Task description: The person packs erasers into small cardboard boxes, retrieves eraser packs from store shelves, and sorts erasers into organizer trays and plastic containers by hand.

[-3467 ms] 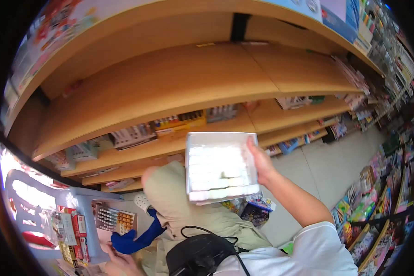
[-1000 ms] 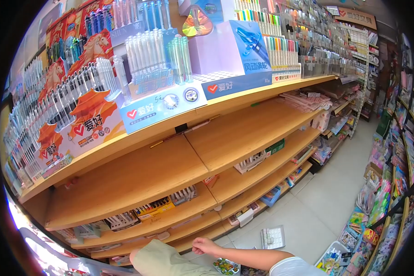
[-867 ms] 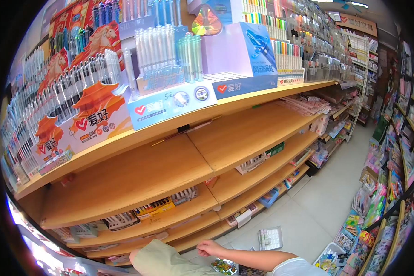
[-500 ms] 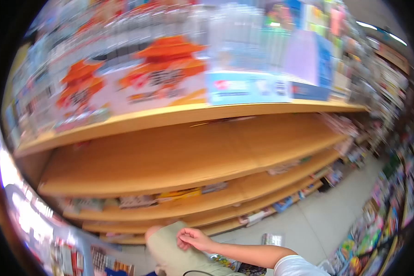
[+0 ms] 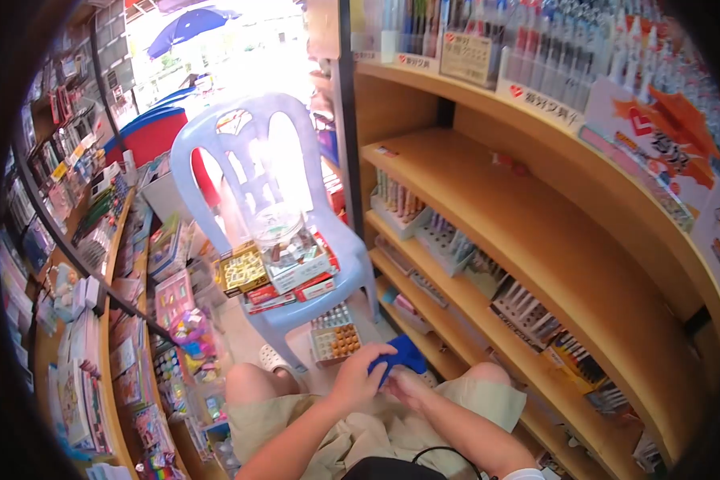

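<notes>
A bunched blue cloth (image 5: 405, 357) is between my hands, above my lap. My left hand (image 5: 357, 379) is closed, with its fingers wrapped over the cloth's left side. From below and to the right, my right hand (image 5: 409, 389) pinches the cloth's lower edge; its fingertips are partly hidden. Just beyond the hands, a light blue plastic chair (image 5: 296, 314) carries a clear round tub (image 5: 280, 228), a yellow and black box (image 5: 244, 268) and several red and white boxes (image 5: 316, 290). Beneath the seat sits a box of brown-topped items (image 5: 338, 342).
On the right, a wooden shelf unit (image 5: 528, 216) has a bare upper board, pens in displays (image 5: 548, 68) above and bins of pens (image 5: 444, 240) below. Packed stationery racks (image 5: 80, 344) stand close on the left. A bright doorway lies behind the chair.
The view has swung left from the shelf to the chair. Earlier, one hand rested near my knee with no cloth showing; now both hands are together on the blue cloth.
</notes>
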### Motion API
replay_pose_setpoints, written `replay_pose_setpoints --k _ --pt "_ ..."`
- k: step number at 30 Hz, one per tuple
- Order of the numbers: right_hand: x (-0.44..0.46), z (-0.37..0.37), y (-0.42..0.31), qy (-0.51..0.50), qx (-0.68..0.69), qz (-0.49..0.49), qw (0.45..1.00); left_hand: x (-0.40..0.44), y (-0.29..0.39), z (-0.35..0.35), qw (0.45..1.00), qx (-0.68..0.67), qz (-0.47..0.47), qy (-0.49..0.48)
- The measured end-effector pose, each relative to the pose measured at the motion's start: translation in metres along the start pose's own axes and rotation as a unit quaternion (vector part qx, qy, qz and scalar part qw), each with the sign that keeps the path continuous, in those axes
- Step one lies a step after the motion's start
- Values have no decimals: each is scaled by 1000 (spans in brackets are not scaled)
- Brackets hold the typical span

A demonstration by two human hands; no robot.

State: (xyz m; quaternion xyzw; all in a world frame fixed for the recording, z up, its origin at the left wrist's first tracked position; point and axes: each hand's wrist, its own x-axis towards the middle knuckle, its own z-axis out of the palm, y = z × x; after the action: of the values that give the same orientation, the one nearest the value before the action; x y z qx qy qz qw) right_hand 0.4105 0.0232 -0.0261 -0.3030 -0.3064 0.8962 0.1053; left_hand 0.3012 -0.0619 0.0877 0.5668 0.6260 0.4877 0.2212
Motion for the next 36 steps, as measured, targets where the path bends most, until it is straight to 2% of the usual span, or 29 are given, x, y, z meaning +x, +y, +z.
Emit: replay_pose_setpoints --k 2,6,7,11,14,17,20,21,22,23,24,25,26,28,30,32,35,36 --pt "31 -19 21 -49 -9 -3 999 -3 -23 -13 996 -49 -60 44" --pt "11 30 -12 -62 48 -31 996 -1 -51 -46 974 -155 -143 87" --pt "13 31 -15 -86 77 -21 993 -1 -49 -52 981 -124 -125 80" --pt "11 36 -24 -203 29 29 978 0 -58 -60 975 -161 -127 80" --pt "12 29 -17 -230 -85 89 965 12 -49 -64 971 -189 -111 100" --pt "-3 44 -21 -189 -39 139 971 22 -44 -65 955 -241 -127 116" --pt "-37 78 -74 -244 -92 22 965 23 -50 -68 943 -254 -205 67" --pt "-35 83 -83 -231 -289 -87 925 22 -46 -71 947 -204 -242 56" --pt "-32 86 -90 -205 -469 -195 837 20 -56 -70 949 -195 -235 80" --pt "-30 90 -96 -166 -621 -295 707 18 -67 -68 951 -185 -228 101" --pt "-30 94 -104 -114 -741 -381 541 17 -76 -67 952 -175 -219 120" --pt "-31 107 -101 -100 -776 -347 516 16 -83 -72 952 -136 -235 138" --pt "-32 119 -98 -88 -811 -313 487 18 -83 -80 962 -77 -189 180" --pt "0 101 -69 -96 -759 -413 495 26 -86 -98 959 37 -93 266" --pt "16 101 -71 -159 -655 -479 562 43 -84 -124 931 81 -42 353" --pt "22 114 -73 -116 -666 -479 561 62 -80 -152 918 148 -43 365" --pt "2 119 -89 -93 -680 -462 562 102 -98 -180 919 141 -37 366" --pt "1 113 -91 -104 -651 -438 611 111 -102 -185 921 147 -48 357"
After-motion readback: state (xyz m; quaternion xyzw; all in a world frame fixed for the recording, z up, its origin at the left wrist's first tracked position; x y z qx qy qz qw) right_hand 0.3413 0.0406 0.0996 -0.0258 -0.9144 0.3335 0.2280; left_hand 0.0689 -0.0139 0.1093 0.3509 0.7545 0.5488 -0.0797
